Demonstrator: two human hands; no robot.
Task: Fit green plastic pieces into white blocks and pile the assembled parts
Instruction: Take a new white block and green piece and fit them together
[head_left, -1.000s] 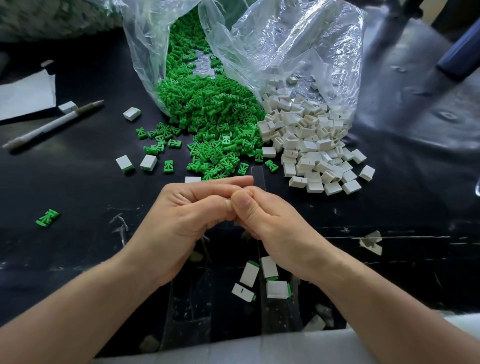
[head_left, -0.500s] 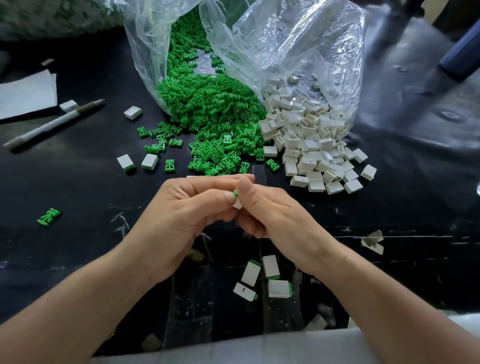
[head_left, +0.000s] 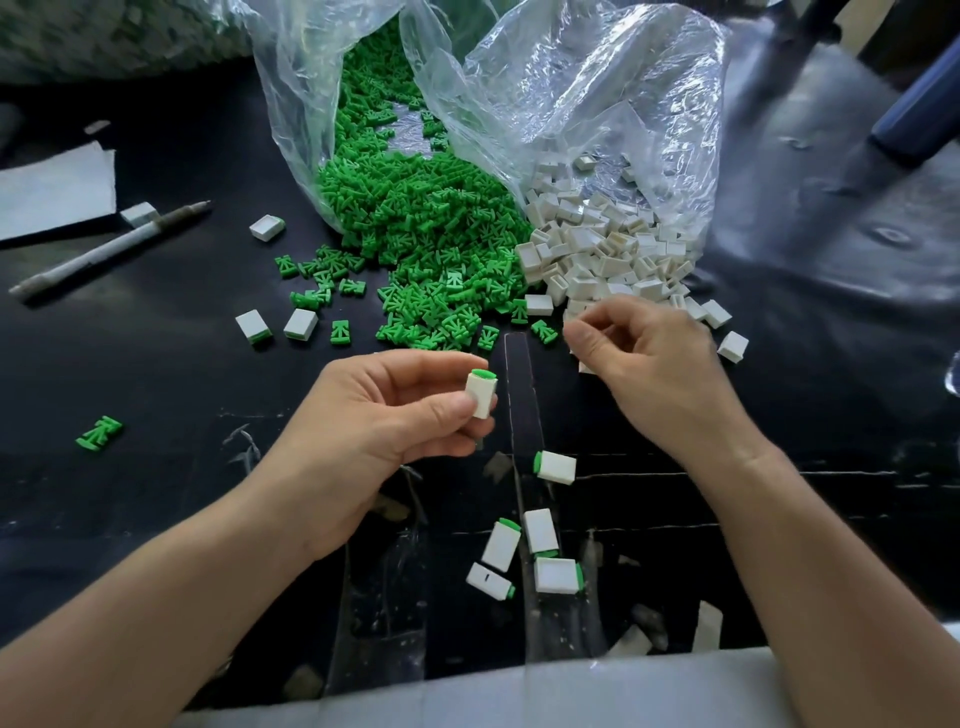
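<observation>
At the left of the black tabletop (head_left: 156, 364), a pen (head_left: 104, 249) lies beside a sheet of paper (head_left: 52, 192), with one stray green piece (head_left: 98, 432) nearer to me. My left hand (head_left: 363, 431) pinches an assembled part (head_left: 480, 395) between thumb and fingers, green end up. Beyond it, green plastic pieces (head_left: 415, 234) spill from a clear bag (head_left: 571, 104). Five finished parts (head_left: 524, 551) lie loosely together near the table edge. My right hand (head_left: 649, 374), fingers loosely curled and holding nothing I can see, hovers at the near edge of the white blocks (head_left: 608, 249).
</observation>
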